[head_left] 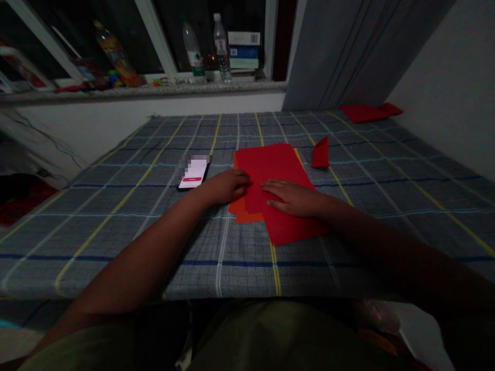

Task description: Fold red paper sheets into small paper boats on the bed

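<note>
Red paper (270, 162) lies on the checked cloth in front of me, with orange sheets (251, 215) showing from under its left and lower edges. Another red piece (297, 232) reaches out toward me at the lower right; whether it is a separate sheet or a fold, I cannot tell. My right hand (292, 198) rests flat on the red paper, fingers stretched leftward and slightly apart. At the paper's left edge, my left hand (231, 185) lies with loosely bent fingers touching the sheet. A small folded red paper piece (320, 153) stands to the right of the stack.
A phone (195, 172) with a lit screen lies left of the papers. More red paper (369, 112) is at the far right corner of the checked cloth (127, 206). Bottles (221, 49) and boxes (243, 51) line the windowsill behind. A grey curtain (328, 51) hangs at right.
</note>
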A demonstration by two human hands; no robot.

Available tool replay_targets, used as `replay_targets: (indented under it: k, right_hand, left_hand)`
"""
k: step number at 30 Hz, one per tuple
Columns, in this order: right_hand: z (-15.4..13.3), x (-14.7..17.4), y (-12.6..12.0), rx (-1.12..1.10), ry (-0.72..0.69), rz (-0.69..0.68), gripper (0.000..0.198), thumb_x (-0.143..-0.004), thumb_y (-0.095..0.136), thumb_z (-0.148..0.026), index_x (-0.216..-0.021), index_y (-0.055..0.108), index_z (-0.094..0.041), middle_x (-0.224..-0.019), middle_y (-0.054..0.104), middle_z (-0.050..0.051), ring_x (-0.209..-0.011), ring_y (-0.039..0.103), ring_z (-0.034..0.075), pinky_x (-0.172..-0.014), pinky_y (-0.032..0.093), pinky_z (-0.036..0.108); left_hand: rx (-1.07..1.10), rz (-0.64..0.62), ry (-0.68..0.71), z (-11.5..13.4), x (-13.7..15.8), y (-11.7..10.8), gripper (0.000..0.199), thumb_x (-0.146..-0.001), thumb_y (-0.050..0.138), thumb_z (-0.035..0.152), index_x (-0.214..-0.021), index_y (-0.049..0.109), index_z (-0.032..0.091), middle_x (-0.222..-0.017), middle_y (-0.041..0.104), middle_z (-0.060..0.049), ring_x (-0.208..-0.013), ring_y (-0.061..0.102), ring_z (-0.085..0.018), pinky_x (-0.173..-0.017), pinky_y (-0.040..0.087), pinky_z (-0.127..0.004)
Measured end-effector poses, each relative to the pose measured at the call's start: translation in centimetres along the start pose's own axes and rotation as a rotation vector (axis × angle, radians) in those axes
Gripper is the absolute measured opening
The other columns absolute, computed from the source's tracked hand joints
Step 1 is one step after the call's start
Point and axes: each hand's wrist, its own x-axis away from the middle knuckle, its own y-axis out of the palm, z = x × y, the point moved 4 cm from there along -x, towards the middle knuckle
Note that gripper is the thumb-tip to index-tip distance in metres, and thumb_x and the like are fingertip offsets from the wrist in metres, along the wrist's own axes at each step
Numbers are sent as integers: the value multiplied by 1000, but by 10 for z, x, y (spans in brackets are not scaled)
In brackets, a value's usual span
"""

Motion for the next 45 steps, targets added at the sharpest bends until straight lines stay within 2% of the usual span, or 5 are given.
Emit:
replay_targets:
  k: [11, 28, 31, 37, 45]
  right_hand:
    - [1, 1, 1, -2, -10, 0, 57, -104, 49, -40, -152, 53, -10, -161, 48, 21, -151, 43, 32, -126, 33, 52]
    - [2, -1, 3, -4, -11, 4, 58, -104, 47, -42, -154, 52, -11, -162, 47, 20, -152, 43, 32, -126, 33, 52]
    - [2, -1, 3, -13, -6, 11, 57, -104, 48, -42, -154, 52, -14, -162, 48, 18, -152, 43, 31, -126, 33, 53]
    - [-2, -2, 1, -4, 3, -13, 60, -104, 47, -41, -153, 51, -7, -162, 47, 22, -152, 43, 33, -126, 33, 52]
    - [-1, -3, 2, -10, 2, -5, 57, -104, 48, -42, -153, 52, -13, -162, 48, 19, -151, 43, 32, -125, 34, 53]
  left_hand:
    - [129, 83, -58, -11, 1, 4, 37, -99, 54, 26, -130, 68, 11, -128, 71, -15, -120, 66, -24, -110, 49, -40]
    - [20, 31, 37, -11, -3, 8, 39, -102, 49, 27, -132, 70, 11, -133, 68, -17, -127, 63, -25, -115, 44, -41]
    - [3, 31, 38, -11, -3, 8, 39, -102, 49, 27, -132, 70, 12, -133, 68, -16, -127, 62, -25, -115, 44, -40]
    - [1, 26, 25, -10, -3, 7, 39, -102, 49, 28, -132, 69, 14, -134, 68, -15, -128, 61, -24, -116, 42, -39]
    - [69, 21, 6, -10, -2, 8, 40, -101, 49, 28, -132, 70, 15, -135, 67, -16, -130, 60, -26, -116, 41, -42]
